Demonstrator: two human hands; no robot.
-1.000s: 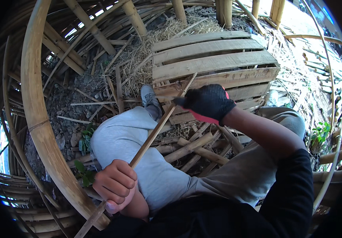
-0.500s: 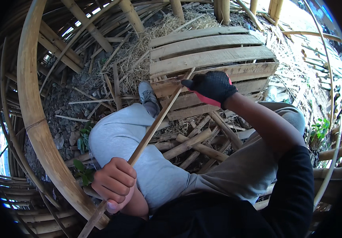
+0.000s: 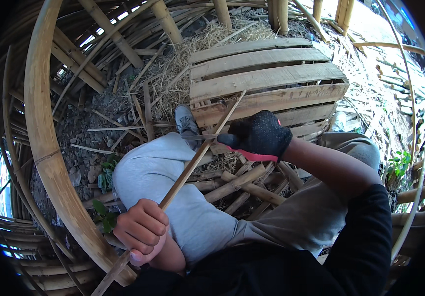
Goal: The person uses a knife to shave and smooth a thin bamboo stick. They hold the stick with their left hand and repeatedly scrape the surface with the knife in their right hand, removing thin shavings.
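My bare left hand [image 3: 142, 231] is wrapped round the lower part of a long, narrow bamboo strip [image 3: 187, 171]. The strip slants up and away to the right, across my left thigh, its far tip in front of the wooden crate [image 3: 271, 75]. On my right hand [image 3: 260, 136] is a black glove with a pinkish-red edge. Those gloved fingers are closed on a knife [image 3: 198, 137]; its thin blade lies across the strip about two thirds of the way up, and its handle is hidden in the fist.
A thick bamboo pole [image 3: 44, 133] curves along my left side. Cut bamboo pieces [image 3: 235, 182] lie between my legs, and straw [image 3: 217, 37] covers ground behind the slatted crate. Bamboo posts [image 3: 167, 22] stand at the back. Small green plants [image 3: 400, 164] grow at the right.
My right hand has drawn back toward me along the strip, away from its far tip, and the knife blade now shows. My left hand keeps its hold in nearly the same place.
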